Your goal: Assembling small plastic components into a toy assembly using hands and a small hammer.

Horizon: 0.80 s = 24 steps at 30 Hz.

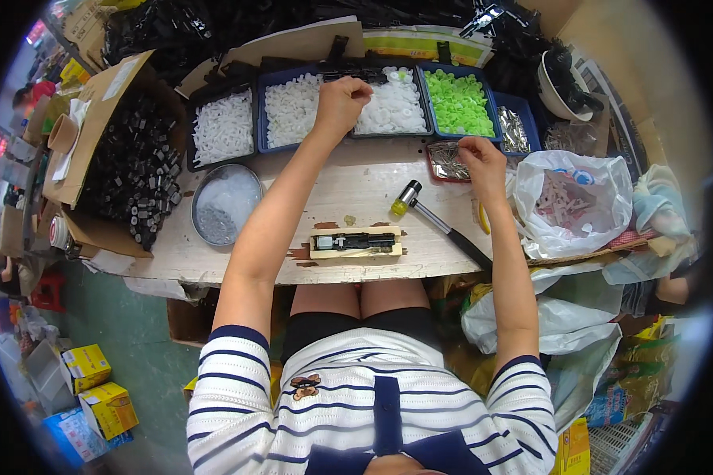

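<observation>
Across the back of the table point(372, 182) stands a row of trays point(281, 149) with parts point(287, 111) in them. At the left end stands a cardboard box point(95, 103), with a bowl point(196, 214) just right of it. Near the front edge, midway, a holding block point(356, 255) carries an assembly point(356, 241). To its right lies a hammer point(434, 217); behind that sits a dish point(430, 163) of pins point(449, 162), a plastic bag point(610, 218) to the right.

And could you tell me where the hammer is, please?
In the head view, the hammer lies right of centre on the table, between the cream holder and the white bag.
</observation>
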Available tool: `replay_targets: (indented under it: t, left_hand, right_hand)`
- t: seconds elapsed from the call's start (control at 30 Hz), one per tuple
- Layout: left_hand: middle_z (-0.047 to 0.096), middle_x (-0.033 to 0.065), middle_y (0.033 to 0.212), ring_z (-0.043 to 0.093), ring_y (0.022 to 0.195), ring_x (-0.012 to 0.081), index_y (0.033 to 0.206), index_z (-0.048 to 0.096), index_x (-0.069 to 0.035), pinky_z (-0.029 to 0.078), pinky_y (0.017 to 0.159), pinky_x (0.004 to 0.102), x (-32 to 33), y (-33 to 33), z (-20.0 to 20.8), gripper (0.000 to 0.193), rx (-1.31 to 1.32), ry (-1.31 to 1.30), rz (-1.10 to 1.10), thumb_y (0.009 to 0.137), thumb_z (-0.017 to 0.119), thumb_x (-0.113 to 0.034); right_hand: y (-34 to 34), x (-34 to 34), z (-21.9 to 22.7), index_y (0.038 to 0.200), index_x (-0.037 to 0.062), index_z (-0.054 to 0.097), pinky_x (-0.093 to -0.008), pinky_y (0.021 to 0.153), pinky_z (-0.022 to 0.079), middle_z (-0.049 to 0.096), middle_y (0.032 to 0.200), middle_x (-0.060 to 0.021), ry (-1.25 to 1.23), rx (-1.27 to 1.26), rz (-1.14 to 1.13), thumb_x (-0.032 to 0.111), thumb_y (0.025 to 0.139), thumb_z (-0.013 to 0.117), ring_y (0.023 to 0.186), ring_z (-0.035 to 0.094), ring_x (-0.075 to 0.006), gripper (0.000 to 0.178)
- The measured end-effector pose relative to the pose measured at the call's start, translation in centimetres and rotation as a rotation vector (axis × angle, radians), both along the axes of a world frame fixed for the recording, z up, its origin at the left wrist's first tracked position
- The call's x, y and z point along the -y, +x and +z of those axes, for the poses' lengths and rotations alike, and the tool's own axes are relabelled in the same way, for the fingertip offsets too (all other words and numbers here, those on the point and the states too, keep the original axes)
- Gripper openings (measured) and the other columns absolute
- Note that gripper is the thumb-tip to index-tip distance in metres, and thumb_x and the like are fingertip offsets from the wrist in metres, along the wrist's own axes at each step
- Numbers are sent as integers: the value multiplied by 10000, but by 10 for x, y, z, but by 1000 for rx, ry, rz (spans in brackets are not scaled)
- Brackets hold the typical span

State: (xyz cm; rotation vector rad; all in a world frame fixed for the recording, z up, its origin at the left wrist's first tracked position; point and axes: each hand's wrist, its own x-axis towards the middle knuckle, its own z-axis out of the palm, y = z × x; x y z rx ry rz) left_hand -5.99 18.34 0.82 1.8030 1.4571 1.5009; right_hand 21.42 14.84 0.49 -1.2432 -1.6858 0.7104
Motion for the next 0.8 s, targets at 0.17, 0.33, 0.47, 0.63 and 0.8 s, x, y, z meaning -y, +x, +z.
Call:
replay_targets:
  t: [0.17, 0.33, 0.47, 0.63, 0.8]
  left_hand:
    - [636, 72, 732, 635, 710, 157, 853, 629, 40, 508, 617, 244, 67, 19, 25, 128, 662, -251, -224, 728, 654, 38]
    - [589, 126, 909, 645, 775, 226, 864, 616, 50, 564, 667, 322, 159, 37, 6, 109, 894, -178, -421, 770, 593, 101]
    - [576, 114, 914, 643, 788, 219, 867, 619, 40, 576, 680, 316, 192, 39, -6, 111, 936, -151, -391, 779, 591, 100]
    - [570, 108, 917, 642, 797, 207, 869, 627, 26, 581, 699, 308, 205, 34, -8, 125, 893, -109, -361, 773, 600, 101]
    - [575, 107, 925, 633, 807, 192, 861, 635, 17, 580, 715, 287, 210, 34, -6, 141, 722, -36, -304, 752, 624, 106]
  right_hand:
    - [-26, 29, 25, 926, 12, 622, -210, 614, 458, 602, 770, -13, -327, -550, 126, 25, 804, 621, 646, 565, -82, 123]
    - [-65, 72, 43, 905, 31, 631, -181, 539, 411, 600, 748, -10, -593, -735, 431, 53, 781, 662, 568, 513, -65, 130]
    - [-80, 92, 39, 907, 28, 623, -169, 505, 381, 595, 764, -3, -693, -709, 543, 56, 777, 671, 564, 486, -55, 141]
    - [-88, 100, 36, 894, 25, 627, -166, 480, 360, 595, 759, 0, -721, -676, 549, 62, 767, 683, 544, 467, -47, 144]
    - [-91, 106, 39, 857, 17, 634, -179, 479, 351, 597, 731, -2, -752, -690, 526, 62, 745, 693, 538, 457, -54, 134]
